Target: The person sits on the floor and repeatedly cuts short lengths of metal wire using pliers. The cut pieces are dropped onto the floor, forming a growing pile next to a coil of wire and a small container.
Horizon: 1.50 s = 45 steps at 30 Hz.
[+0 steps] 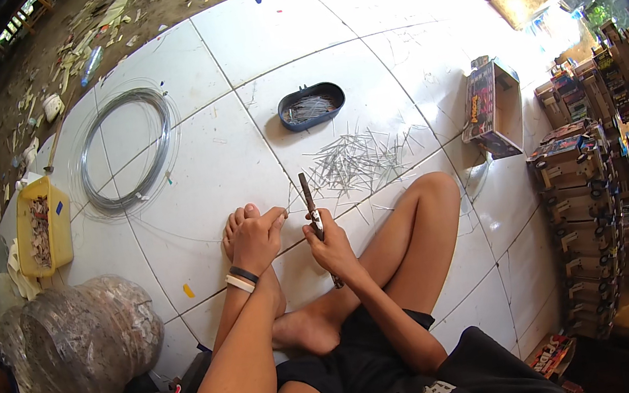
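My left hand (259, 240), with a dark band and a pale band at the wrist, rests by my foot. Its fingers are pinched on a thin wire that leads back toward the wire coil (90, 168) on the tiles. My right hand (330, 249) is wrapped round a long, narrow dark tool (310, 197) with worn light patches; its kind does not show clearly. The tool points away from me, just right of the left fingertips. Beyond it lies a loose pile of short cut wires (358, 161). A dark oval container (302, 125) behind the pile holds more short pieces.
A yellow tub (63, 224) with scraps and a large clear plastic jug (86, 345) stand at left. At right are an open printed box (495, 108) and tall stacks of small wheeled toy trucks (585, 223). Debris litters the dirt ground (79, 36) past the tiles.
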### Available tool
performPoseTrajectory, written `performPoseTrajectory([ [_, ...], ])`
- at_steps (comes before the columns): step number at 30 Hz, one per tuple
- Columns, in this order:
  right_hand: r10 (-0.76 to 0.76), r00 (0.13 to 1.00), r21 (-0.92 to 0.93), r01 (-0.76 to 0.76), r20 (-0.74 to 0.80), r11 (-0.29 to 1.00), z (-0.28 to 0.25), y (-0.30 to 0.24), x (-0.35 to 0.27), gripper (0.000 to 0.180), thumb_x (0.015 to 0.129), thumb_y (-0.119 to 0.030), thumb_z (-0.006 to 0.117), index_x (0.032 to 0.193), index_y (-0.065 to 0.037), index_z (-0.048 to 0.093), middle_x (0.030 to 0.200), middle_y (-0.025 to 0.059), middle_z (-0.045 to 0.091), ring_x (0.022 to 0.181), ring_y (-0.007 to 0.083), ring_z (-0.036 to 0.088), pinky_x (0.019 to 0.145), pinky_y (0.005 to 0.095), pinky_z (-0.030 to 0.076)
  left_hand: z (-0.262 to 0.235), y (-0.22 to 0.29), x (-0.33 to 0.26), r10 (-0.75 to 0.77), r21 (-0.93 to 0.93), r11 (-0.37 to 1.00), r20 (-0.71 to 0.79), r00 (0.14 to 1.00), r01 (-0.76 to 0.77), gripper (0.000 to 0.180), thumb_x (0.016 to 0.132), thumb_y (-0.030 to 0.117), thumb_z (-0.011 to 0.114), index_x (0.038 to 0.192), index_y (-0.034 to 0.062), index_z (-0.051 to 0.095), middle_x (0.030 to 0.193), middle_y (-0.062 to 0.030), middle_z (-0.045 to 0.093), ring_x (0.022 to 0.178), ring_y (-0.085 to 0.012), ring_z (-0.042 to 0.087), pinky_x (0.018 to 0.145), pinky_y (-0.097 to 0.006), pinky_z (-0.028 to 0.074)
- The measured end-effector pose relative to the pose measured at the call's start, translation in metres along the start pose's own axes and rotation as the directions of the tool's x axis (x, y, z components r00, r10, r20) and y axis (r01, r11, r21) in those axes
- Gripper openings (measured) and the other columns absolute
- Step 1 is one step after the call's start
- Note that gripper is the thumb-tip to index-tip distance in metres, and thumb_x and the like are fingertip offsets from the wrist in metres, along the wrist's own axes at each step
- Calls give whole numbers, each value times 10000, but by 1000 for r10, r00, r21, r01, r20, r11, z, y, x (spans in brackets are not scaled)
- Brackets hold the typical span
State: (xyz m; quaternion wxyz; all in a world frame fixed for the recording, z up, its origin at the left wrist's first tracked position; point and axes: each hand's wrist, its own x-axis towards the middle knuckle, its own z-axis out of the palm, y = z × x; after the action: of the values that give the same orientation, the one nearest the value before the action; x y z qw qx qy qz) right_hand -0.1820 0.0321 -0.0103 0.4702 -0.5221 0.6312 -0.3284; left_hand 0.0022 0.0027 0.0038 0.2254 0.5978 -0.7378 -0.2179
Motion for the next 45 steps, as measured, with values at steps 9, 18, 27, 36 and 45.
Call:
performPoseTrajectory([
  [9,93,996,-18,-93,-7,995,-1,-7,-3,192,1020,-156,643,1156,-81,531,683,122,585,581,192,517,569,383,434,-3,1,0,19,3,1000,-6,1000,-19,171,988,252,623,1088,180,740,872,-194,677,925,-399,584,823,-504,480],
  [18,83,973,-147,-116,-215,982,6,-16,6,236,1026,-121,614,1224,-63,499,678,131,604,549,218,555,544,413,428,-2,2,1,-22,-12,1000,14,1000,22,167,993,262,619,1083,187,738,917,-210,650,953,-412,581,846,-513,478],
  [27,9,1000,65,-11,30,998,-10,-4,-1,457,1033,-73,600,1458,-57,433,851,109,665,715,188,608,657,353,490,2,-2,0,-14,-32,999,-7,1000,14,153,985,251,636,1069,182,744,934,-224,628,949,-415,571,847,-520,472],
  [36,18,1000,-3,-18,10,1000,2,-14,-13,389,1003,-61,614,1370,-92,488,703,125,566,620,221,540,590,392,433,-1,1,1,-19,-13,1000,-22,1000,19,164,985,263,631,1066,182,750,917,-221,639,918,-414,575,817,-515,473],
  [45,86,975,89,-69,-206,994,-9,10,8,397,1029,-90,609,1399,-69,466,824,116,659,662,202,591,626,382,472,0,6,1,-2,52,999,57,998,-1,184,973,267,642,1092,207,770,928,-264,631,935,-421,578,845,-511,473],
])
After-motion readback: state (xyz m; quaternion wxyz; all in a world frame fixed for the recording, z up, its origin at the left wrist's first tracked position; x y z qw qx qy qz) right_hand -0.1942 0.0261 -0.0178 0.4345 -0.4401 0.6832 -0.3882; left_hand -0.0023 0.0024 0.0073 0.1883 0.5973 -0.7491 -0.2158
